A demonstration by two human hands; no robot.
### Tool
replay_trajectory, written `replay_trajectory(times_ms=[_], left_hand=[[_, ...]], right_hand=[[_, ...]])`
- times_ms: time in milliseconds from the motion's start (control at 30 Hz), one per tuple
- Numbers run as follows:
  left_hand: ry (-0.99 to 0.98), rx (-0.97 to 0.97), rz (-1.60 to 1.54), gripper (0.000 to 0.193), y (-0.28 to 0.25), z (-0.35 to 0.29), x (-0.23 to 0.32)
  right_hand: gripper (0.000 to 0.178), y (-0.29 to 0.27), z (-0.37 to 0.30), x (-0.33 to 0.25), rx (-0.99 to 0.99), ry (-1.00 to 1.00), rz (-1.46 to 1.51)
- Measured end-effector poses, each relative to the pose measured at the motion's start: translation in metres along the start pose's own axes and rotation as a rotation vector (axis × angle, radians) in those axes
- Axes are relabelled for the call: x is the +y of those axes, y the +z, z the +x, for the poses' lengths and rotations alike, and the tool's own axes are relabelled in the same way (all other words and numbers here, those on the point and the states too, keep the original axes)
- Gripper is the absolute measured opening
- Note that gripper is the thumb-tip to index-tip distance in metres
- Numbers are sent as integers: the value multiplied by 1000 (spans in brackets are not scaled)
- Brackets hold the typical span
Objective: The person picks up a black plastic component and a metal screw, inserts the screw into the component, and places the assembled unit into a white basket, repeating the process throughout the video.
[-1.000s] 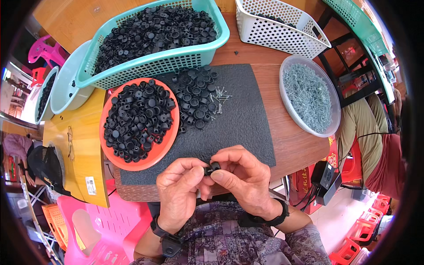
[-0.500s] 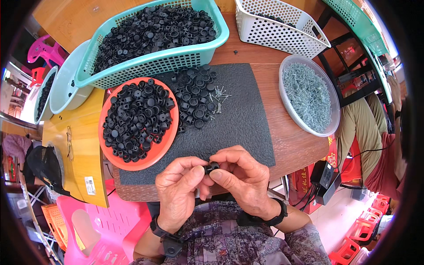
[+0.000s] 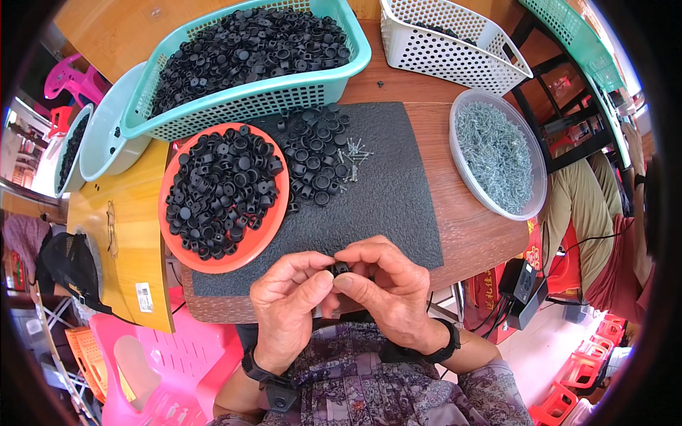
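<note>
Between the fingertips of both hands is a small black plastic part (image 3: 339,268), mostly covered by the thumbs. My left hand (image 3: 293,290) pinches it from one side, and my right hand (image 3: 387,284) pinches it from the other. They hover over the near edge of a dark textured mat (image 3: 398,184). Left of them, an orange-red bowl (image 3: 245,261) is heaped with round black plastic parts (image 3: 222,184). More black ring-like parts (image 3: 312,156) lie loose on the mat, beside a few silver screws (image 3: 354,156).
A teal basket (image 3: 241,113) full of black parts stands at the back, with a white perforated basket (image 3: 440,60) to its right. A clear tub of screws (image 3: 494,156) sits on the right. A pink chair (image 3: 170,362) is at lower left; another person's legs (image 3: 586,220) show at right.
My hands have drawn slightly closer together around the black part, so less of it shows between the fingertips. The bowl, mat and baskets stay in place.
</note>
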State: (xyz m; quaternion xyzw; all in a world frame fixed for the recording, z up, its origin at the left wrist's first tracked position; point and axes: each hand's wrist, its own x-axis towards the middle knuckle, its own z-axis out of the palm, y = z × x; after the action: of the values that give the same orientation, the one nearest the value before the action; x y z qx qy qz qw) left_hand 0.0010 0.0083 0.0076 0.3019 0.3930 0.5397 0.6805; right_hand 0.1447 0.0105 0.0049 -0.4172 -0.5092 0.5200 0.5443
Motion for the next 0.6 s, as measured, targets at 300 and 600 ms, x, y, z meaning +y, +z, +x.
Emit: replay_trajectory(times_ms=[300, 600], left_hand=[[-9, 7, -19, 20, -5, 1, -1], [-20, 86, 87, 27, 0, -1, 0]], right_hand=[[25, 0, 0, -3, -17, 50, 31], [26, -12, -1, -2, 6, 273, 291]])
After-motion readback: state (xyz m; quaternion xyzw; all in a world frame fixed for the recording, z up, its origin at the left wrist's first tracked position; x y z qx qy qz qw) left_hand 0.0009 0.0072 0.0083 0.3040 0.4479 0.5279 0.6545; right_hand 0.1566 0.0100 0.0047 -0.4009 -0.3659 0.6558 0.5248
